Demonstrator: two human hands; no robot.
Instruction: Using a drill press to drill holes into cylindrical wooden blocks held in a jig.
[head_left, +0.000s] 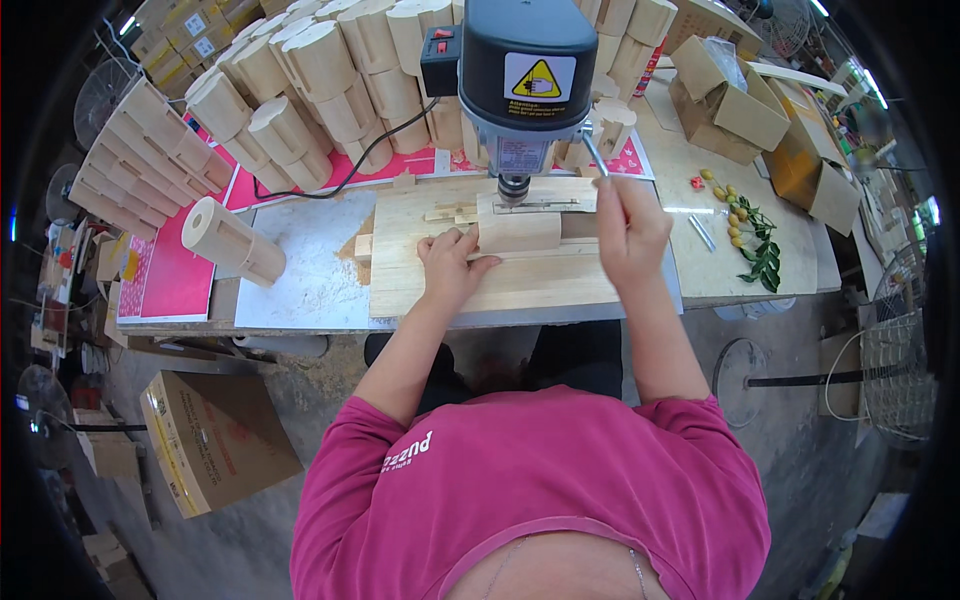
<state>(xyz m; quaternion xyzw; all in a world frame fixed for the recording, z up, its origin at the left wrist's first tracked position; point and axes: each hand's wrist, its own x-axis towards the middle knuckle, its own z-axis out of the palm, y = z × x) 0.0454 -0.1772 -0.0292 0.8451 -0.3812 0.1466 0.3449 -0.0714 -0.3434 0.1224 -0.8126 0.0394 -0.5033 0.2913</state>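
A bench drill press [525, 75] stands over a pale wooden board [490, 280] on the workbench. Under its chuck [513, 186] lies a light wooden block [520, 232]. My left hand [452, 265] lies on the board with its fingers pressed against the block's left side. Up at the right of the drill, my right hand [630, 228] is closed around the thin metal feed lever [597, 158]. Small wood scraps [452, 213] lie just left of the chuck.
Many stacked round wooden pieces [330, 75] fill the back of the bench; one lies alone at left [232, 242]. Open cardboard boxes [730, 95] and a leafy sprig with small yellow fruit [750, 235] sit at right. A cardboard box [215, 440] rests on the floor.
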